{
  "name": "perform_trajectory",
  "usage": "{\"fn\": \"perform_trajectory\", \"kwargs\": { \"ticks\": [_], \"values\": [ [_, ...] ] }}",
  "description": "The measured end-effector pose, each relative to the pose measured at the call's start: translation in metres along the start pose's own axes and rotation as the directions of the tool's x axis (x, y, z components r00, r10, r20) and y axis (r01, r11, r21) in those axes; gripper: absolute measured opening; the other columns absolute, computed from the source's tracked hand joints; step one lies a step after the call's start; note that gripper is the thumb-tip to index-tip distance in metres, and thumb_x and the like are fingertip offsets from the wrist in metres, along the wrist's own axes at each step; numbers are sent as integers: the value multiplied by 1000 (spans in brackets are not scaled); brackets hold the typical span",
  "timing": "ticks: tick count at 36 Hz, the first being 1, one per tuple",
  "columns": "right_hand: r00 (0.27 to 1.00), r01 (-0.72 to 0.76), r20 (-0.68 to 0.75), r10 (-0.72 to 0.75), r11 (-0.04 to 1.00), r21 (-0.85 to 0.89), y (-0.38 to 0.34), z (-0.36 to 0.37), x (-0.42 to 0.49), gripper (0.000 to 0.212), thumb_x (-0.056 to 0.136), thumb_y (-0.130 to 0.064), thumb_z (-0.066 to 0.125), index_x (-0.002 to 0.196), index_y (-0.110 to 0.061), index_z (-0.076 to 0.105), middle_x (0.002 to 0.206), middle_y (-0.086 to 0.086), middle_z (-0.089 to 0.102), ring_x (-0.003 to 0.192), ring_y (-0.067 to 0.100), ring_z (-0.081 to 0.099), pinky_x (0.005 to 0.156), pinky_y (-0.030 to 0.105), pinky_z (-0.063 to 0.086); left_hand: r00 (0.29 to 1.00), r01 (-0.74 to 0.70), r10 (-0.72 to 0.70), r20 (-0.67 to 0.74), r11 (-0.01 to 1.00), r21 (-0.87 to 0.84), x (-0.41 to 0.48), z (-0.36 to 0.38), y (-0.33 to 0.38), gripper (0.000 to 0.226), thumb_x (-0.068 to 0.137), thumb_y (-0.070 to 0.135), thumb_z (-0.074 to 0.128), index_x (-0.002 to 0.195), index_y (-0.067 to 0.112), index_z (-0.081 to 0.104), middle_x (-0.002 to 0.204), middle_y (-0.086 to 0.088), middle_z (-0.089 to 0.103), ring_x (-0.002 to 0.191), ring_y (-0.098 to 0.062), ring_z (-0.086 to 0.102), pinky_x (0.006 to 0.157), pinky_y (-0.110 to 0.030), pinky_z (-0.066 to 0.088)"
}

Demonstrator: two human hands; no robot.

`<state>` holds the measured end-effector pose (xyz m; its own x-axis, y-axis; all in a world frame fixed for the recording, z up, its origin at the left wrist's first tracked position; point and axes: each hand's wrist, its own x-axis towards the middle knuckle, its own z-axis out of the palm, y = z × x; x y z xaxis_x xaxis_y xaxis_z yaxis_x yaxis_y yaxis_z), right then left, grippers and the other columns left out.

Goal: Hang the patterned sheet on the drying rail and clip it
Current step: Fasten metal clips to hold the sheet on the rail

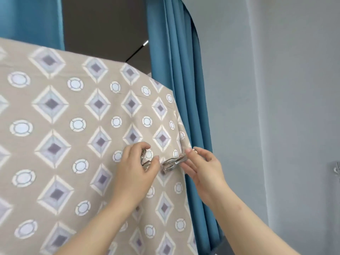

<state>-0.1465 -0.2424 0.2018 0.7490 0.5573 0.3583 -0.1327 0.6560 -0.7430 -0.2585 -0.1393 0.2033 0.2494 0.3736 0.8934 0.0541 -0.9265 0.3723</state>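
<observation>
The patterned sheet [73,126], beige with diamonds and circles, hangs draped over a rail that its top fold hides. A bare stretch of dark rail [137,50] sticks out beyond the sheet at the upper middle. In front of the sheet's right part, my left hand [132,168] is closed around a few metal clips [145,161]. Just to the right, my right hand [200,166] pinches one metal clip [173,161] by its handles. That clip's jaws point left toward my left hand's fingertips.
Blue curtains [184,89] hang directly behind the sheet's right edge, and another blue curtain [31,21] hangs at the upper left. A pale wall [276,107] fills the right side, with a small metal fitting [336,170] at its far right edge.
</observation>
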Motion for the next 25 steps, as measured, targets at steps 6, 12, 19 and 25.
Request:
{"fn": "perform_trajectory", "kwargs": {
  "ticks": [6,12,19,25],
  "values": [
    [994,87,65,-88,996,16,-17,34,31,37,79,-16,71,109,-3,54,102,15,70,88,25,69,86,33,55,983,-154,160,-84,985,80,47,-7,-5,62,65,57,33,108,20,57,98,12,46,79,6,40,68,-7,28],
    [972,173,146,-183,982,78,-42,62,57,26,81,-19,70,98,-9,53,96,9,69,89,19,70,79,26,56,952,-207,266,-148,923,325,75,-21,3,56,75,55,31,109,22,61,108,7,57,90,-17,59,68,-29,44],
    [936,297,182,-302,953,52,-59,85,80,24,82,-23,68,96,-14,52,90,-3,68,78,7,69,72,19,55,796,-257,563,-220,644,720,123,-36,15,31,78,32,45,84,15,70,85,-5,66,69,-30,56,47,-27,40],
    [914,348,163,-372,924,157,-66,93,102,23,82,-20,69,93,-14,50,88,-3,62,76,9,63,80,22,55,767,-256,635,-89,431,865,161,-41,17,25,75,25,46,67,10,64,65,-8,56,62,-28,53,49,-27,37]
  ]
}}
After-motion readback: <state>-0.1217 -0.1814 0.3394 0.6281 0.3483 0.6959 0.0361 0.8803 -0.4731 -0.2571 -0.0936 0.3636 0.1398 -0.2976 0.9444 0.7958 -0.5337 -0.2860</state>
